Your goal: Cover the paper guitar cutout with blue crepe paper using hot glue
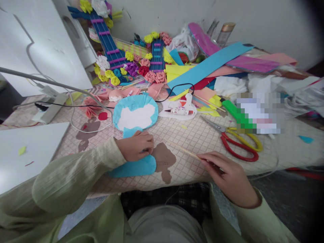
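Stick [186,150] in right hand, blue paper under left

Right hand [226,173] pinches one end of the stick between thumb and fingers, just above the table's front edge. The stick slants up and left over the checked tablecloth [192,177]; its far tip is pale and hard to make out. Left hand [136,145], fingers curled, is over the blue paper [134,167]; can't tell if it grips anything. Hands are well apart. Blue shows on both sides of the left hand; one piece or two, can't tell. Just beyond: oval [136,116], white middle, crinkled blue border. Glue gun [182,109] right of the oval. Scissors [222,129], red and yellow handles, beyond the right hand. At the back, from where I stand: two guitar-shaped crafts [157,55], blue necks, strings, paper flowers [155,77]. White board [30,145] at left.
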`<control>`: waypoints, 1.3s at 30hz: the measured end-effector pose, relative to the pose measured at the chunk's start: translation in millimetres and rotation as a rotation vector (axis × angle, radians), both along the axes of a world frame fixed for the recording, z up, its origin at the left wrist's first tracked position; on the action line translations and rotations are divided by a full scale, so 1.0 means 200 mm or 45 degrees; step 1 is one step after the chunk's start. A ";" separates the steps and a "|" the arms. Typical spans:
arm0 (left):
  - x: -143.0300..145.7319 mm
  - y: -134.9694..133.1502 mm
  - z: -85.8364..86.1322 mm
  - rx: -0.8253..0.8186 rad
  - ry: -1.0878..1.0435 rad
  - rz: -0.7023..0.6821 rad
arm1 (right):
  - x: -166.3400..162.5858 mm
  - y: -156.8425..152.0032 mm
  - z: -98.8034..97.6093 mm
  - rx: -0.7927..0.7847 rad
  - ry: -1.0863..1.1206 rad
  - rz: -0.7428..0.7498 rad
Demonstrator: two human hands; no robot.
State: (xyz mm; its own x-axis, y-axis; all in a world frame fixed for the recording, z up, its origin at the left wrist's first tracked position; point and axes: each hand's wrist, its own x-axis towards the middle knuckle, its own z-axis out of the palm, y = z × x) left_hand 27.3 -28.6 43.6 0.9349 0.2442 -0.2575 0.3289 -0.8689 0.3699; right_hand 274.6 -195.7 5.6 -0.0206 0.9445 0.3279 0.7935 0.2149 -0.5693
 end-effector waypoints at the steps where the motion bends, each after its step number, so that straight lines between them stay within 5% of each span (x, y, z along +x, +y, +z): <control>1: 0.00 0.01 0.00 -0.021 -0.004 0.003 | 0.00 0.00 0.00 -0.006 -0.001 0.002; 11: -0.02 0.04 0.01 -0.089 0.022 0.017 | 0.00 0.00 -0.01 -0.017 -0.014 0.026; 22: -0.21 -0.07 0.00 0.164 -0.138 0.247 | -0.10 0.05 -0.02 -0.071 0.025 0.182; 39: -0.17 -0.12 -0.05 0.232 -0.193 0.296 | -0.11 0.07 -0.01 -0.079 0.008 0.166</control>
